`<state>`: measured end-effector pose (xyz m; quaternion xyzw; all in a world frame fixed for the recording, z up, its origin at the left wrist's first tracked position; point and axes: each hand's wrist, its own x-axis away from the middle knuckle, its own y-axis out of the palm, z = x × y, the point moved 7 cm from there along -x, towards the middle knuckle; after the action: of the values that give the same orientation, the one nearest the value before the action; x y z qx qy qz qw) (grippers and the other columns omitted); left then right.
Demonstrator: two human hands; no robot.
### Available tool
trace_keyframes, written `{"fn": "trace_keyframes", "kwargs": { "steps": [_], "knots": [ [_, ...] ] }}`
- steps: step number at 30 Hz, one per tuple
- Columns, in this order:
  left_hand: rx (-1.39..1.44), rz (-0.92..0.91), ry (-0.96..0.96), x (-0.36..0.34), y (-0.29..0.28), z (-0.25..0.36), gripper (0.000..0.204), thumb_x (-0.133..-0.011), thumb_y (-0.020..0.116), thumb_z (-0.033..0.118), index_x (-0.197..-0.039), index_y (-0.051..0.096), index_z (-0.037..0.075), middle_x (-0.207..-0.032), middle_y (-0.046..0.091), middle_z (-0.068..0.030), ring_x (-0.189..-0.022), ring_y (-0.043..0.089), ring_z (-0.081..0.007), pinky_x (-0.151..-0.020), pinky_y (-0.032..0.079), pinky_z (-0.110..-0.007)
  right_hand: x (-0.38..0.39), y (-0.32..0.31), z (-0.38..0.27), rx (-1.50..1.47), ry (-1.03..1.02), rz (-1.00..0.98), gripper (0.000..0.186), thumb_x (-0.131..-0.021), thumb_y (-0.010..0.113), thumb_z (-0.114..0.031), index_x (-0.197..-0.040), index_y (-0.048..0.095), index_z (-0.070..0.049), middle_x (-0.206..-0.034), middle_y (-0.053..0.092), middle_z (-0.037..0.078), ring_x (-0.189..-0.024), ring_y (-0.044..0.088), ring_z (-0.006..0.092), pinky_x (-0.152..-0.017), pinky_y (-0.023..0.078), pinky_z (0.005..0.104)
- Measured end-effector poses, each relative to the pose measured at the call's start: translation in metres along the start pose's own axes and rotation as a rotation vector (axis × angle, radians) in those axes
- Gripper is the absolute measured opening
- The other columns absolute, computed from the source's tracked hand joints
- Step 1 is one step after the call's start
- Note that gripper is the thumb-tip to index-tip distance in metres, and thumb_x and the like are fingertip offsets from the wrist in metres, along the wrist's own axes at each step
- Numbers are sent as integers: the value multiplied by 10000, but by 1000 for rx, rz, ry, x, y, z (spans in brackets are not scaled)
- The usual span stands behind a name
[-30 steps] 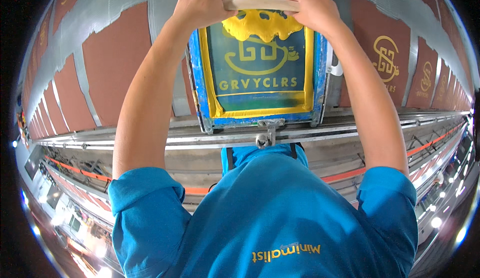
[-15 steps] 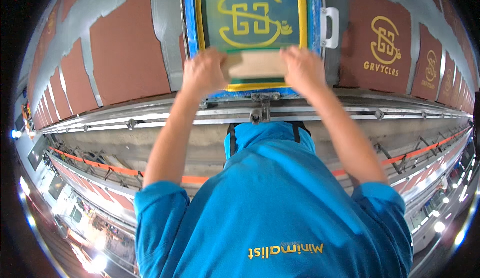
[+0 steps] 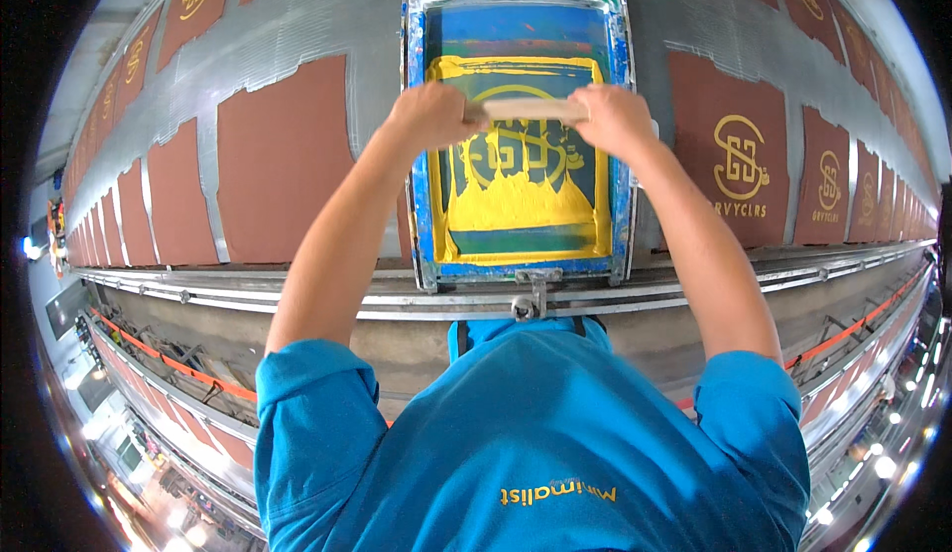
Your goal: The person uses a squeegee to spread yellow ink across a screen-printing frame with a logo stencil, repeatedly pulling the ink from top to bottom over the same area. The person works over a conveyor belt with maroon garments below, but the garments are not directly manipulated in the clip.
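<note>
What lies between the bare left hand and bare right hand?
In the head view, a pale, straight wooden bar spans from left hand to right hand, over the blue-framed rectangular screen.

Screen-printing workshop, inky screen frame (image 3: 420, 215), long table (image 3: 382, 36) of brown panels (image 3: 286, 160), blurry lights (image 3: 886, 467), probably lamps

Top: loose shirt (image 3: 535, 403), bright blue, plain cloth, soft creases over the chest. Short left sleeve (image 3: 315, 378) and right sleeve (image 3: 746, 378) same blue, each with a broad turned-up cuff. Chest carries yellow lettering (image 3: 558, 494), upside down from this view; tiny faint line beside it. Toward near edge of desk (image 3: 372, 31): more blue cloth (image 3: 521, 336), narrow dark strips (image 3: 579, 326) at its sides. Left hand (image 3: 428, 116), right hand (image 3: 613, 118) bare.
</note>
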<state>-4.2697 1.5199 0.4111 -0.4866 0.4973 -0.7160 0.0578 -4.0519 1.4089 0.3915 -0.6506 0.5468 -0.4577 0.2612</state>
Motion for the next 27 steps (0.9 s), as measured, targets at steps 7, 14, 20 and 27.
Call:
{"fn": "trace_keyframes", "kwargs": {
  "steps": [7, 14, 20, 27],
  "knots": [
    [-100, 102, -7, -74, -45, -19, 612, -912, 704, 701, -1062, 825, 120, -978, 804, -106, -961, 779, -257, -854, 619, -447, -77, -13, 27, 110, 24, 187, 290, -856, 842, -390, -1031, 787, -166, -981, 755, 57, -920, 749, 314, -801, 600, 467],
    [-7, 166, -60, -69, -31, -22, 614, -860, 771, 692, -1141, 829, 149, -950, 813, -63, -921, 775, -192, -825, 613, -385, -76, -9, 20, 186, 30, 202, 301, -833, 860, -412, -1015, 789, -182, -977, 738, 16, -893, 742, 287, -781, 600, 443],
    [-18, 151, -64, -6, 15, 0, 556, -839, 843, 587, -1178, 812, 147, -1022, 801, -60, -940, 772, -210, -844, 623, -388, -3, 30, 3, 113, -15, 293, 241, -763, 811, -197, -998, 775, -158, -936, 712, 29, -919, 734, 285, -779, 605, 457],
    [160, 160, -64, 136, 120, 54, 490, -729, 878, 317, -1167, 770, 127, -1127, 741, -87, -1040, 729, -281, -889, 610, -433, 161, 107, -34, 50, -16, 159, 306, -743, 790, -93, -1045, 758, -135, -1002, 695, 28, -944, 703, 261, -803, 598, 420]
  ]
}}
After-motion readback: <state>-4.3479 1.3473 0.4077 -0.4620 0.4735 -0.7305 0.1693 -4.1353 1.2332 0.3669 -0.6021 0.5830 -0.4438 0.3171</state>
